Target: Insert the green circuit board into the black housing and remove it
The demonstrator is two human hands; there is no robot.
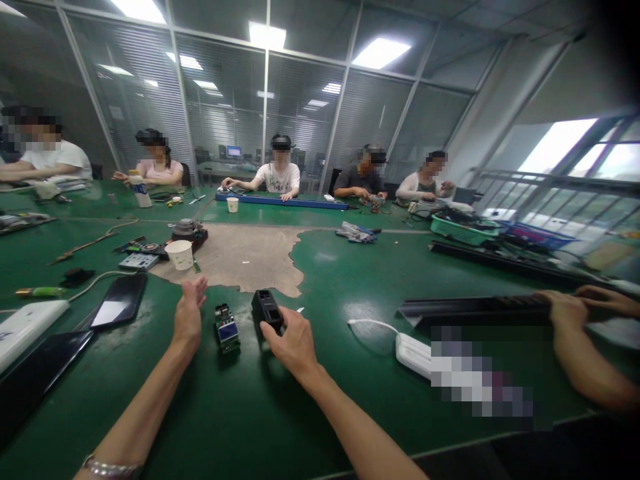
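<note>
My right hand [295, 340] grips a black plastic housing [266, 310] with rectangular openings, thumb on the near side and fingers on the far right side. Left of it, on the green tabletop, lies a small circuit board [227, 330] with a bluish screen and metal connectors. My left hand [191, 310] is held beside that board on its left, fingers stretched out together, thumb side up, with nothing in it. A bracelet circles my left wrist. The underside of the black housing is hidden, so I cannot tell whether it touches the table.
A paper cup [180, 255] stands ahead, near electronic parts [187, 231]. At left are a phone [119, 300], a dark panel [43, 360] and a white power strip [30, 327]. At right, another person's hands [565, 310] hold a long black strip [465, 310] beyond a white power strip [413, 353].
</note>
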